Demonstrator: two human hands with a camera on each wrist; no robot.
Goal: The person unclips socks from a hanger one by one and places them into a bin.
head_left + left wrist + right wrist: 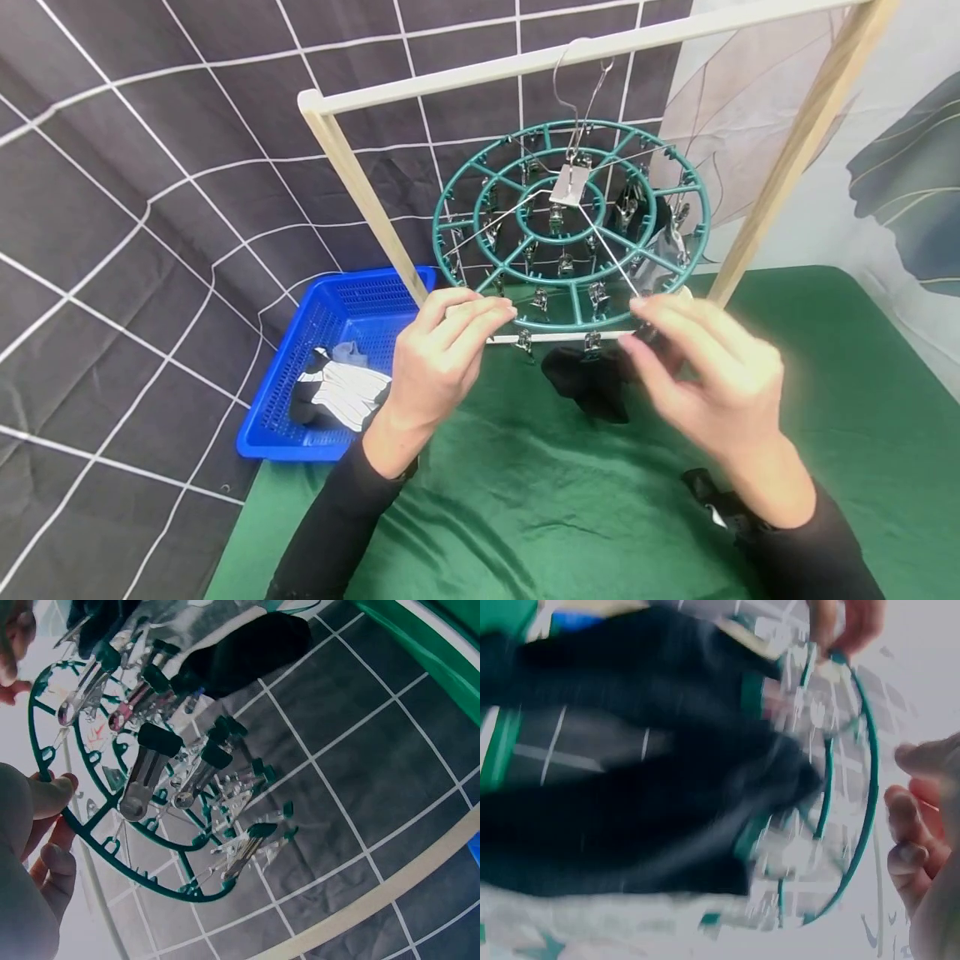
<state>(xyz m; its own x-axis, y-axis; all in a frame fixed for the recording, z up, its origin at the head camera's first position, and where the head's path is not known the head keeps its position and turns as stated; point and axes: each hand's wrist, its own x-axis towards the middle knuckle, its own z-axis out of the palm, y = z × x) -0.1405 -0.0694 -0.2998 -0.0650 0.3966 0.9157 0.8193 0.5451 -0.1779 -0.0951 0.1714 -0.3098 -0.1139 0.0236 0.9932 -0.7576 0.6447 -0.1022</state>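
Observation:
A round green clip hanger (576,303) hangs by a metal hook from a wooden bar. My left hand (442,350) pinches its near-left rim between thumb and fingers; the left wrist view shows the grip on the green rim (124,868). At the near-right edge is my right hand (712,392), thumb and fingers parted. In the right wrist view its bent fingers (907,856) stand beside the rim with nothing between them. A black sock (588,383) hangs from clips at the front, and dark cloth (690,757) fills much of the right wrist view, blurred.
A blue basket (255,442) on the left holds white-and-black striped and grey cloth items. Wooden posts (795,158) flank the hanger. A small black item (708,492) lies on the green cloth (517,492) near my right wrist. Several metal clips (150,769) dangle under the hanger.

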